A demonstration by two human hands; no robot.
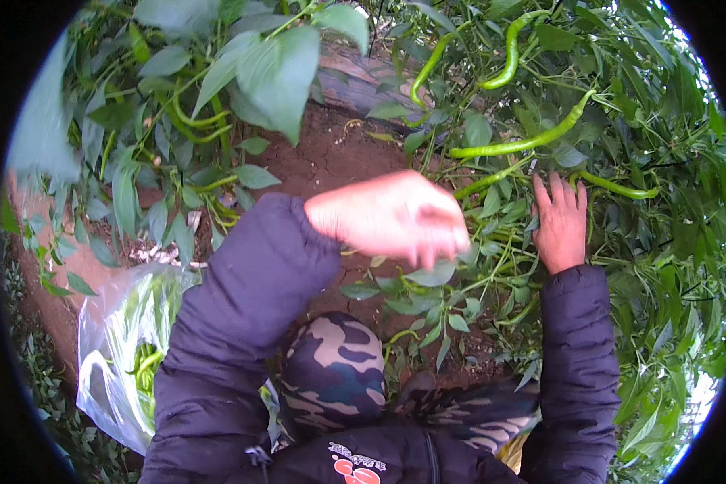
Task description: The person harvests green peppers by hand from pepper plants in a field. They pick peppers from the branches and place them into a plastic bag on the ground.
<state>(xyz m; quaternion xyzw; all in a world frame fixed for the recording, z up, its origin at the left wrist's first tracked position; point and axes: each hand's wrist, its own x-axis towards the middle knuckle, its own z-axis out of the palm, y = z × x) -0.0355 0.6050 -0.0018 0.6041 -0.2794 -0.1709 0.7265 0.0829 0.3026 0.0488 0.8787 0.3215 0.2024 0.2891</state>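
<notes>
My left hand (393, 218) is blurred by motion over the soil path, its fingers bent towards the pepper plant on the right. Whether it holds anything is unclear. My right hand (560, 224) rests palm down against the foliage, fingers stretched out and a little apart, its thumb hidden. Just above its fingertips hangs a long green chilli pepper (523, 145); to their right is a curved green pepper (620, 186). Another pepper (490, 178) slants down between the two hands. Higher up hang a bent pepper (511, 54) and a thinner one (426, 72).
A clear plastic bag (121, 363) with green peppers in it stands beside my left arm. More pepper plants (139, 121) bearing peppers (199, 121) grow on the left, with a large leaf (278, 69) close to the camera. Bare soil (327, 145) runs between the rows. My camouflage-covered knee (333, 369) is below.
</notes>
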